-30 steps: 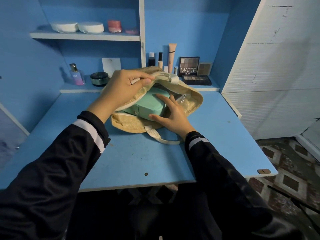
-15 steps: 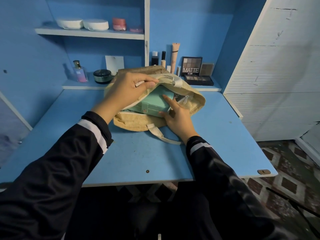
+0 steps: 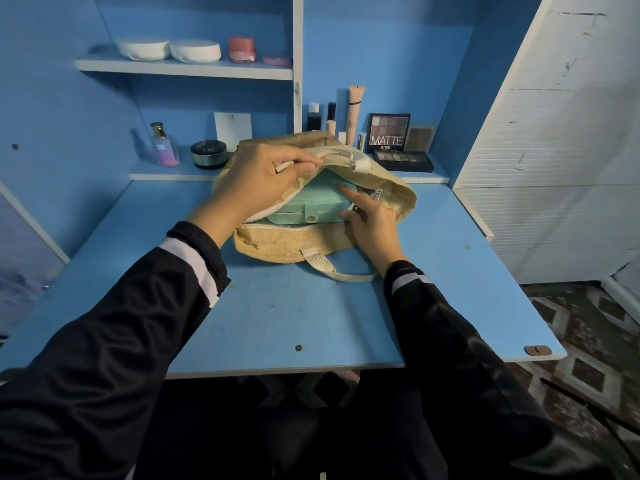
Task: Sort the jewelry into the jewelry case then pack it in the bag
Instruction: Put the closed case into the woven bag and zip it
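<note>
Sorting looks done: case (image 3: 311, 202) shut, mostly inside bag (image 3: 277, 244) on counter (image 3: 311, 323). Left grip (image 3: 263, 178) pinches bag rim, mouth open. Right grip (image 3: 370, 220), fingers straight, presses case corner. Remaining: seat it fully.

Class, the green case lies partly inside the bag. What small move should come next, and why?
Probably push the case deeper into the bag with the right hand. The left hand holds the bag's upper edge up, the right fingers touch the case's end, and its front clasp shows at the mouth, so it is not fully in.
</note>
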`<state>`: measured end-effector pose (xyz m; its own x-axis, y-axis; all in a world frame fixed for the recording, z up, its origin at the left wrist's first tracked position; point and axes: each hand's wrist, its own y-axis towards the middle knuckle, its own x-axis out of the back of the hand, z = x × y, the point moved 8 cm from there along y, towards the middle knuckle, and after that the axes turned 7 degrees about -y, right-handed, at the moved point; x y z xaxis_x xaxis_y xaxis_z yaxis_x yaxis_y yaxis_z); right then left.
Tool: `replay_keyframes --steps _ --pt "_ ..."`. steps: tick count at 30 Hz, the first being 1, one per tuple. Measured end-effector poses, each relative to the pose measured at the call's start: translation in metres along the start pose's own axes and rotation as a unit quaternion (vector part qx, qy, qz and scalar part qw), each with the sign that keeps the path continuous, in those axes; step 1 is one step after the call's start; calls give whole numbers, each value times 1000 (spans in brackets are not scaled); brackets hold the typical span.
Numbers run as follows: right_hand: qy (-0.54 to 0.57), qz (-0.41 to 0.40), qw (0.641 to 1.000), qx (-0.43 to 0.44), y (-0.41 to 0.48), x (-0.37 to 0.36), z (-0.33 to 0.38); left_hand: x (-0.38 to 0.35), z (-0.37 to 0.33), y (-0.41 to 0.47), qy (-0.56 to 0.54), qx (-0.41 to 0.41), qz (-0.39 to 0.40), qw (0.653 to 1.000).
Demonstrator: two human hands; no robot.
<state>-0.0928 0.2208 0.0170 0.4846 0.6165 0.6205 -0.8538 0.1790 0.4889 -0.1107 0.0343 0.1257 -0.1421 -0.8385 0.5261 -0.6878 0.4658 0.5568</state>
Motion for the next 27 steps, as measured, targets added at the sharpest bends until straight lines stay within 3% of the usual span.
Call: replay_keyframes --steps 12,27 --pt "-127 2 991 42 10 -7 -7 -5 5 1 7 11 5 1000" --pt "-95 20 993 66 3 5 -6 -8 3 5 -29 23 -13 999"
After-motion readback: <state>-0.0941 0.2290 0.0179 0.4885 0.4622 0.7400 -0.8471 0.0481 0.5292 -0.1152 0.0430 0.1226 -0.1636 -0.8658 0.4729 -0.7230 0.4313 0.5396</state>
